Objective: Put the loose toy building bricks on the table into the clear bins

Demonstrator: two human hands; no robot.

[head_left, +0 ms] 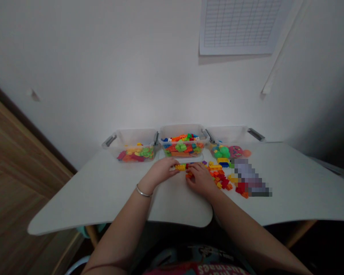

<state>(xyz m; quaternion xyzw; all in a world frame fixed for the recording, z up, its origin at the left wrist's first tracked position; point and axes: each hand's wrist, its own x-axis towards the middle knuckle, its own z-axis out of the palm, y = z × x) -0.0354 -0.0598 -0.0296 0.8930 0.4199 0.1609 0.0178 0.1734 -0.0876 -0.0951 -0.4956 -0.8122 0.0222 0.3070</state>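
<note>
My left hand point(163, 172) pinches the left end of a yellow toy brick point(180, 167) between thumb and fingers, just above the white table. Close on its right, my right hand point(201, 179) is curled over red and orange toy bricks; its fingers partly cover them. An orange toy brick point(189, 175) shows between its thumb and fingertips. I cannot tell whether the yellow brick is joined to the red piece beside it. Loose red and orange toy bricks point(223, 181) lie scattered right of my right hand, with a yellow and blue pair point(223, 162) behind them.
Along the wall stand three clear plastic bins: a left bin point(136, 135) with mixed pieces, a middle bin point(183, 128) full of bricks, and a right bin point(229, 133) with round green and pink toys. A blurred-out flat object point(250, 177) lies on the table point(292, 183).
</note>
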